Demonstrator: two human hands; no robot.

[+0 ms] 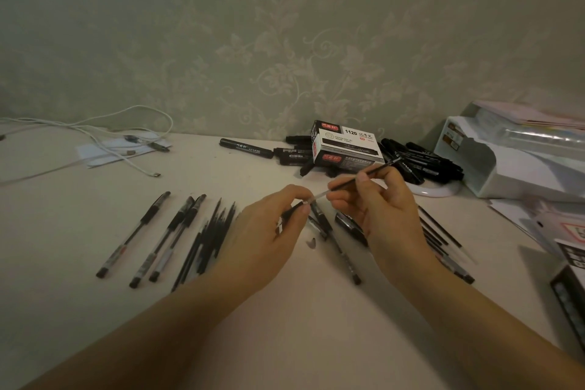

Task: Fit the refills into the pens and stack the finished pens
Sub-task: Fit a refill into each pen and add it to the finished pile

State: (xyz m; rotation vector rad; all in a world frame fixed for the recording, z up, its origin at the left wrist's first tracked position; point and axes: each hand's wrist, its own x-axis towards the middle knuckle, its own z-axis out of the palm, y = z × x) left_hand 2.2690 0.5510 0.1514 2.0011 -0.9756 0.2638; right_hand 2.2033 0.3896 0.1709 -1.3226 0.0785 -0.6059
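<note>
My left hand (272, 228) pinches the end of a clear pen barrel (311, 199) above the middle of the table. My right hand (376, 203) pinches a thin black refill (370, 172) whose near end points into the barrel's open end. Three assembled pens (148, 237) lie side by side at the left. Beside them is a bundle of loose black refills (212, 234). More pens (335, 241) lie under my hands, and further refills and pens (443, 241) lie to the right of my right wrist.
A marker box (345, 146) sits at the back among several black markers (411, 158). White cables (104, 136) and papers lie back left. A white plastic organiser (506, 161) stands at the right, with boxes (569, 279) at the right edge.
</note>
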